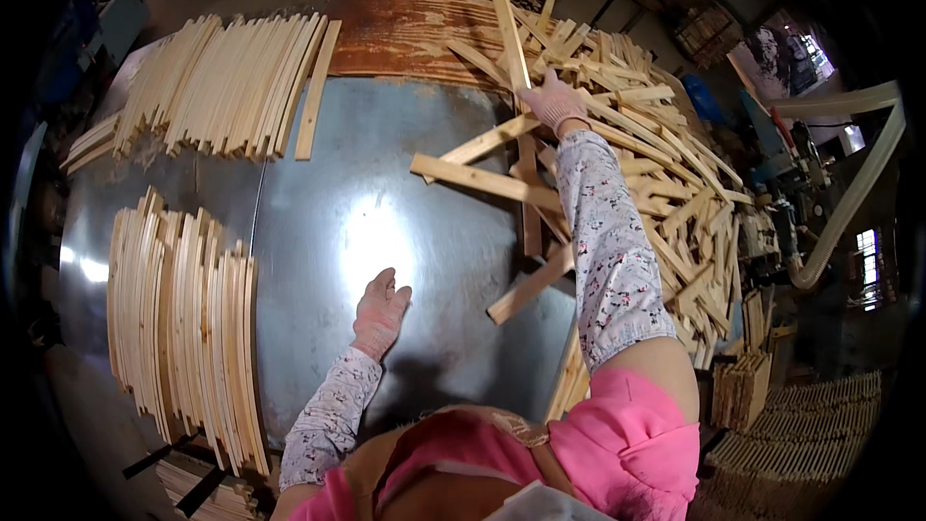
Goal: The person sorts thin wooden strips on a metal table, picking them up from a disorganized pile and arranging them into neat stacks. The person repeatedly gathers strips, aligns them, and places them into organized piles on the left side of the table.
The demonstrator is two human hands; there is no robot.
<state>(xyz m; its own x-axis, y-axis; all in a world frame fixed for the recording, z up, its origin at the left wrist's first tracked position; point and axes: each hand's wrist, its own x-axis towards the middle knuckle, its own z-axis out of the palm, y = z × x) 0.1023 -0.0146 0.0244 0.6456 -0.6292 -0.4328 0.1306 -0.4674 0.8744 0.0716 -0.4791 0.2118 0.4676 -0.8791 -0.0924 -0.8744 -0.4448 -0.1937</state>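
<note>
Right grip (pixel 554 102) touches a long wooden strip (pixel 504 17), finger closure unclear.

Loads of bare metal tabletop (pixel 318 203) mid-frame, so the left hand (pixel 381 316) has room to slide. Right of center, a messy stick pile (pixel 644 140) blocks things; neat rows (pixel 231 87) hem in the left side. Gaps inside the pile? Too tangled to tell.
</note>
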